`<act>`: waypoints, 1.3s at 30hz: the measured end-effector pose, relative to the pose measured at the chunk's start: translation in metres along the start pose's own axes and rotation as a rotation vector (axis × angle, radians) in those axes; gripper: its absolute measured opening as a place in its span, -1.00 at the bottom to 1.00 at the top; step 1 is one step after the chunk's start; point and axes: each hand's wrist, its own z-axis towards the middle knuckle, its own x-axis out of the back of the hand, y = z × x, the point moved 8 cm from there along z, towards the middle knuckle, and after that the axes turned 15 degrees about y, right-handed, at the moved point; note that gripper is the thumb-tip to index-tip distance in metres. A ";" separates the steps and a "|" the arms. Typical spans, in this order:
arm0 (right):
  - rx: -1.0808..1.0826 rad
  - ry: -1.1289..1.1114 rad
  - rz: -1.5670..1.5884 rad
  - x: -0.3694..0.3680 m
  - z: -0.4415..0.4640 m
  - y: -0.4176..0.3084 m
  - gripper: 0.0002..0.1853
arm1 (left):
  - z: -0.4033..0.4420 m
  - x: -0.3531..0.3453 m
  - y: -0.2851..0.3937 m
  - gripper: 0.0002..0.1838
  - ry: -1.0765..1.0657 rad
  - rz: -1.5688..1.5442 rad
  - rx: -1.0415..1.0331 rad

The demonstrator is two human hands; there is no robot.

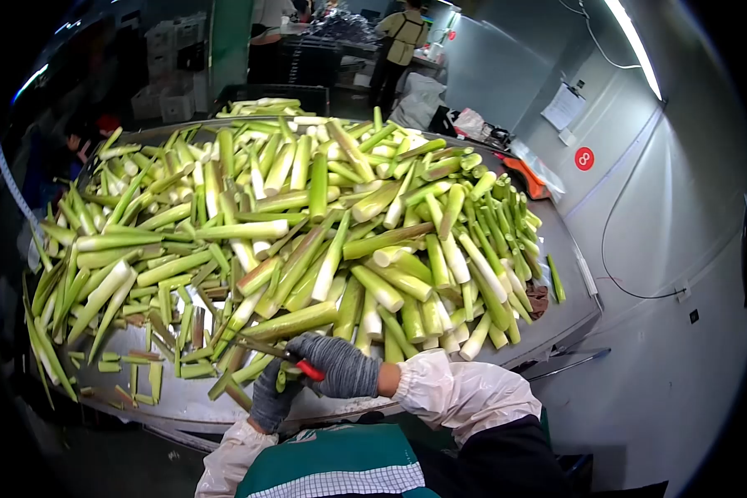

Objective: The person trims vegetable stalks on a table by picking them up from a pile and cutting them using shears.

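A large heap of green and white stalks covers the metal table. At its near edge my right hand, in a grey glove, is closed on a knife with a red handle; the blade points left over the stalks. My left hand, also gloved in grey, is just below and left of it, its fingers wrapped round a green stalk whose end shows between the hands. Short cut pieces lie on the table to the left.
A brown cloth lies at the table's right edge. An orange item sits at the back right. Behind the table are a dark crate and a person in an apron. A wall with a hanging cable stands right.
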 end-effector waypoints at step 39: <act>0.209 0.896 -0.855 0.350 0.146 0.266 -0.45 | 0.016 0.044 -0.023 -0.47 0.207 -0.732 0.351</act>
